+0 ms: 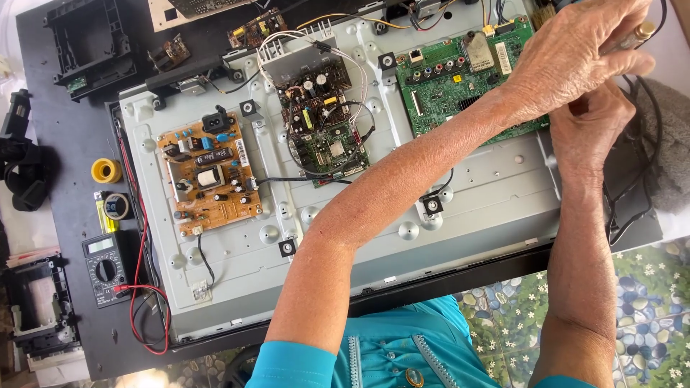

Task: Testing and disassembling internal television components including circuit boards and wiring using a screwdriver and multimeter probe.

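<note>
Brass-tipped tool (642, 32) — left hand (575, 54) gripping, right hand (596, 129) beneath

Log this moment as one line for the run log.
left hand: grips slim metal-tipped tool | right hand: beneath left hand, at edge of green circuit board | open TV back panel

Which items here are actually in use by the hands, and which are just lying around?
In use:
left hand gripping a slim metal-tipped tool
right hand beside it
green circuit board

Lying about:
multimeter
yellow tape roll
brown power board
</note>
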